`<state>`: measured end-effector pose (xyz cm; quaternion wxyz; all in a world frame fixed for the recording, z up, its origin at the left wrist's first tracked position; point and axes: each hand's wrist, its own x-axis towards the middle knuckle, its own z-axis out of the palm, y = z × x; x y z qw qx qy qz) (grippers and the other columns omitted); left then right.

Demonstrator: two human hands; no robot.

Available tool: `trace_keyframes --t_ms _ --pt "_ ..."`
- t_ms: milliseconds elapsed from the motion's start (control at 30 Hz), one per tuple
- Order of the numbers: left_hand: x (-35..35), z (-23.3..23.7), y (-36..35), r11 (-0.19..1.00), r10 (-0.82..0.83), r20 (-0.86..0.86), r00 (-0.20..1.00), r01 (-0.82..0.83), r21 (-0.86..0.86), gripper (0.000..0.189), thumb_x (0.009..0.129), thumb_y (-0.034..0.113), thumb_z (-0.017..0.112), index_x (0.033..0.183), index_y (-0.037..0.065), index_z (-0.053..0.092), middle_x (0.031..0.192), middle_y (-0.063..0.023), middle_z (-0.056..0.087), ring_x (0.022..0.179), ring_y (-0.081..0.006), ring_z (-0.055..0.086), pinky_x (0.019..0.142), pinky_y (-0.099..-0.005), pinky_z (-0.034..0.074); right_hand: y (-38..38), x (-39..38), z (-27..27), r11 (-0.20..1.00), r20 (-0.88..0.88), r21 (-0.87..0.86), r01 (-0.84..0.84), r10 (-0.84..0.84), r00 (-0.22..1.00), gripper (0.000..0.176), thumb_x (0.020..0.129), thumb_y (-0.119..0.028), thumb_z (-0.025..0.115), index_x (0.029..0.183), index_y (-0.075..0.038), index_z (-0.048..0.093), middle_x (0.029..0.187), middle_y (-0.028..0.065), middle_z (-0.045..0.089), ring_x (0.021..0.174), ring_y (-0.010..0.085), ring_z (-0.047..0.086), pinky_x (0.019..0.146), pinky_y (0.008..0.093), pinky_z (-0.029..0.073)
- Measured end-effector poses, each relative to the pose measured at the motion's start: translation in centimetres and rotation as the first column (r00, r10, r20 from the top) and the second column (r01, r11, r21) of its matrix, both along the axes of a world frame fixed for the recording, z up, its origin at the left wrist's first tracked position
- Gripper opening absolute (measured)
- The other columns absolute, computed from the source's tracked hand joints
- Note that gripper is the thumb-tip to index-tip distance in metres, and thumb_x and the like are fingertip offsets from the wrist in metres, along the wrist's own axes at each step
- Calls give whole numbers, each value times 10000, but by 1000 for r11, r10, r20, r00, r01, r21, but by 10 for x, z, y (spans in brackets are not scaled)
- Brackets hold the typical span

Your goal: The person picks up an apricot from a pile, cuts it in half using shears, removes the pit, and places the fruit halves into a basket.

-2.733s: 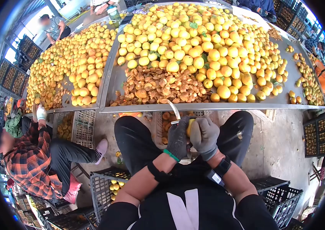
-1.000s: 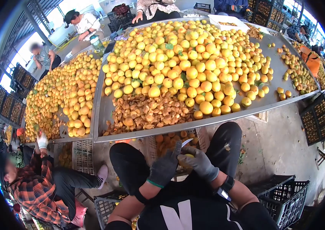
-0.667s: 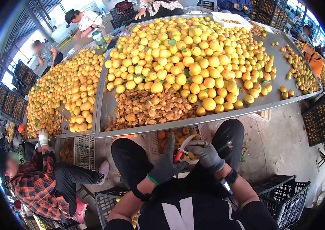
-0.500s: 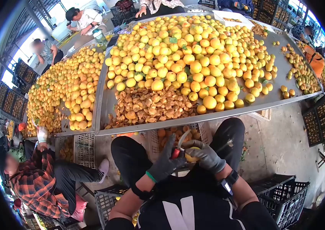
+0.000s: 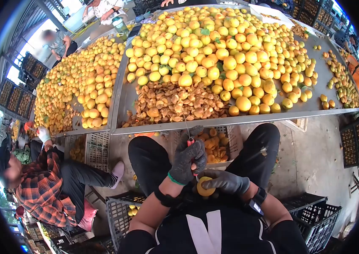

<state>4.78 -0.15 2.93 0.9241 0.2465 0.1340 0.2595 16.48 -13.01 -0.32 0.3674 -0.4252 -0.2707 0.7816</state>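
My left hand (image 5: 188,158), in a dark grey glove, is closed around a red-handled knife (image 5: 191,142). Its thin blade points up and away, toward the table edge. From the bottom of that fist, a short, narrow tip reaches down to an apricot (image 5: 205,187). My right hand (image 5: 227,182), also gloved, grips this apricot low in front of my body, thumb on top. The fruit's round orange-yellow face is turned upward. Below the table, between my knees, a crate (image 5: 234,146) holds orange apricot pieces (image 5: 215,148).
A metal table (image 5: 154,128) carries a large heap of whole apricots (image 5: 230,55) and a pile of split pieces (image 5: 175,103) near its edge. Black crates (image 5: 315,220) stand on both sides of me. A person in a plaid shirt (image 5: 46,190) sits at the left.
My left hand has turned the knife so its blade points away, bringing the handle's lower end down to the apricot. The right hand has lowered the fruit slightly. The whole view has shifted.
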Motion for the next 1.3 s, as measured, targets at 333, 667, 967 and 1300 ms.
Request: trace_keyframes --t_ms 333,667,967,1300 --pt "14 9 -5 988 153 -20 988 -153 7 384 917 115 552 1293 113 472 707 -3 455 467 -67 430 403 -218 341 4 -8 17 966 -318 -153 209 -249 915 287 869 -175 646 1089 -4 578 1007 60 619 890 114 585 809 237 462" --pt "2 9 5 985 171 77 982 -173 27 296 935 183 562 1200 57 529 692 -5 465 406 -58 353 391 -202 309 2 -6 21 971 310 202 125 -184 933 433 787 -219 747 1109 -15 544 1008 51 597 909 109 561 822 248 453" --pt "-6 15 1 974 158 87 984 -169 147 243 920 169 576 1118 30 554 620 -14 468 381 -67 330 390 -207 302 -6 -8 35 939 279 260 226 -297 913 479 751 -131 774 1157 -19 546 1029 33 596 926 99 550 848 245 455" --pt "-8 24 -6 939 250 115 961 -270 212 154 911 87 560 1045 13 580 588 -45 474 393 -82 347 383 -228 311 -15 -13 31 902 216 241 359 -411 886 453 783 -52 741 1187 -36 535 1027 21 579 893 92 551 818 225 460"
